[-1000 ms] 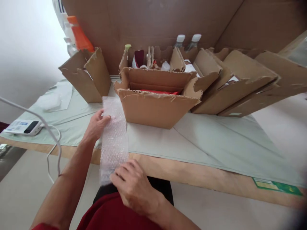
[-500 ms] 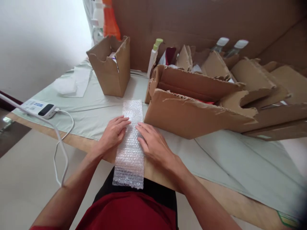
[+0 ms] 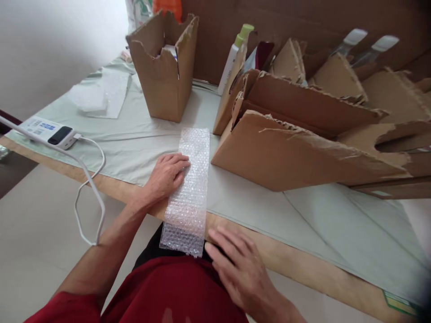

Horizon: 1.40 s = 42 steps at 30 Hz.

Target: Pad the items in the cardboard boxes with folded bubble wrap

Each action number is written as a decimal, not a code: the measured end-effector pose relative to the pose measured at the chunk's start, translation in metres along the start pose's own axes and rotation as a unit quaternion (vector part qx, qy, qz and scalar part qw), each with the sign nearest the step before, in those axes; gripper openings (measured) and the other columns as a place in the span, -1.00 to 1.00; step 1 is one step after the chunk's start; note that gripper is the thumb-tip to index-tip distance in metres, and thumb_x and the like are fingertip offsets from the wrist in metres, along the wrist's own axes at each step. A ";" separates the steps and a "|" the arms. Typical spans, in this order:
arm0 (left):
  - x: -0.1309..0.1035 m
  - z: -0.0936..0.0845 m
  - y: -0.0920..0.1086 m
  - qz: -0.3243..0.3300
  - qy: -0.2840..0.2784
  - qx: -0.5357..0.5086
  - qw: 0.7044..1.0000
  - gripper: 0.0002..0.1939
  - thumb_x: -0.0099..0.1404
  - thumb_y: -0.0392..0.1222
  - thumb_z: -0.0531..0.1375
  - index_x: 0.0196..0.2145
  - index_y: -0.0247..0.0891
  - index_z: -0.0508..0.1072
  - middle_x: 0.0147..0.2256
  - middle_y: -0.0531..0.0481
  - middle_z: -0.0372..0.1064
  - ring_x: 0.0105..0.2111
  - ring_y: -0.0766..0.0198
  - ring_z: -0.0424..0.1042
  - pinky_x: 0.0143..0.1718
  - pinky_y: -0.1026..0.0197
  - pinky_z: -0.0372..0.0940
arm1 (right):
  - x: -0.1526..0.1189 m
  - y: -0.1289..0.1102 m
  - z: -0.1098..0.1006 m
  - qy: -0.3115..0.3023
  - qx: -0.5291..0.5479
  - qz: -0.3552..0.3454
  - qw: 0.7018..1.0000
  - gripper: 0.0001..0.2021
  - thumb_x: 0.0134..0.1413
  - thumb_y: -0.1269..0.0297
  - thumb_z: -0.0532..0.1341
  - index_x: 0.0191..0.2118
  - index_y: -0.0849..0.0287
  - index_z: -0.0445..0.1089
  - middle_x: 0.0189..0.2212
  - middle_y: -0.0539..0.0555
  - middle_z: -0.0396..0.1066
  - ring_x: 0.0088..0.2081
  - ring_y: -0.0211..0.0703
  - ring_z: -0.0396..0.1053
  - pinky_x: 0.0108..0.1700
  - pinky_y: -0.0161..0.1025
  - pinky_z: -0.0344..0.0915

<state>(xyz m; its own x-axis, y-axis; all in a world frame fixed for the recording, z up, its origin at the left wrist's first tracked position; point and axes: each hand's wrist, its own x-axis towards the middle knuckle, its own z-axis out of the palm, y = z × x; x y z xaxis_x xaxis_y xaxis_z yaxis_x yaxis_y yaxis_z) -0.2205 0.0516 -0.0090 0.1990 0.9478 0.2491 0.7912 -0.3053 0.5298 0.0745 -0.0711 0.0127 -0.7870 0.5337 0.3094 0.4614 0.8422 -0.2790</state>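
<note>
A long strip of clear bubble wrap (image 3: pixel 191 179) lies on the cloth-covered table, its near end hanging over the front edge toward my lap. My left hand (image 3: pixel 168 176) rests on the strip's left edge with the fingertips on the plastic; the fingers are stretched out and hold nothing. Beside the strip's near right edge is my right hand (image 3: pixel 239 264), slightly blurred, fingers apart and nothing in them. Its fingertips are close to the overhanging end; whether they touch it I cannot tell.
Behind the strip stands an open cardboard box (image 3: pixel 164 76). Larger cut cardboard boxes (image 3: pixel 303 152) fill the right, with a green-capped pump bottle (image 3: pixel 232 60) behind. At left lie a white power strip (image 3: pixel 50 132) with a cable (image 3: pixel 97 197) and more bubble wrap (image 3: pixel 112 92).
My right hand has left the strip's middle and moved down to its near end by the table edge. My left hand stays on the left edge. The view has shifted somewhat.
</note>
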 end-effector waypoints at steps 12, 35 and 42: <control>-0.036 -0.030 0.025 -0.062 0.026 -0.213 0.975 -0.68 0.36 -0.07 0.21 -0.01 -0.12 0.63 0.18 -0.14 0.49 0.27 -0.07 0.36 0.34 -0.13 0.18 | 0.060 0.004 0.009 0.097 0.168 0.039 0.980 -0.53 0.15 0.65 0.07 0.06 0.14 0.49 -0.01 0.12 0.61 0.06 -0.08 0.50 0.10 -0.03 0.38; -0.008 -0.064 0.034 -0.107 0.014 -0.264 0.959 -0.64 0.34 0.09 0.21 -0.04 -0.07 0.66 -0.02 -0.09 0.61 0.02 -0.06 0.53 0.09 0.00 0.38 | 0.130 0.090 -0.018 0.017 0.421 0.240 0.875 -0.59 0.41 -0.04 0.10 -0.07 0.18 0.55 -0.19 0.12 0.60 -0.19 -0.12 0.52 -0.09 -0.14 0.43; 0.043 0.001 0.012 0.020 -0.077 -0.025 0.997 -0.59 0.37 -0.26 0.08 0.10 -0.24 0.52 0.27 -0.26 0.38 0.35 -0.11 0.25 0.37 -0.24 0.03 | 0.129 0.066 0.033 0.001 0.018 0.093 0.996 -0.67 0.33 0.32 0.18 0.13 0.27 0.47 0.20 0.33 0.43 0.23 0.19 0.33 0.20 0.13 0.31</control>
<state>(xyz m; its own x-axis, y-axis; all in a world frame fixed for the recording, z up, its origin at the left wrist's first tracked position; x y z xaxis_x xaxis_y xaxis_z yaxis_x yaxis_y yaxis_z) -0.2017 0.0891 0.0076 0.3196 0.9362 0.1463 0.7522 -0.3446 0.5617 -0.0102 0.0513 0.0042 -0.6894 0.6796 0.2509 0.5836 0.7262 -0.3634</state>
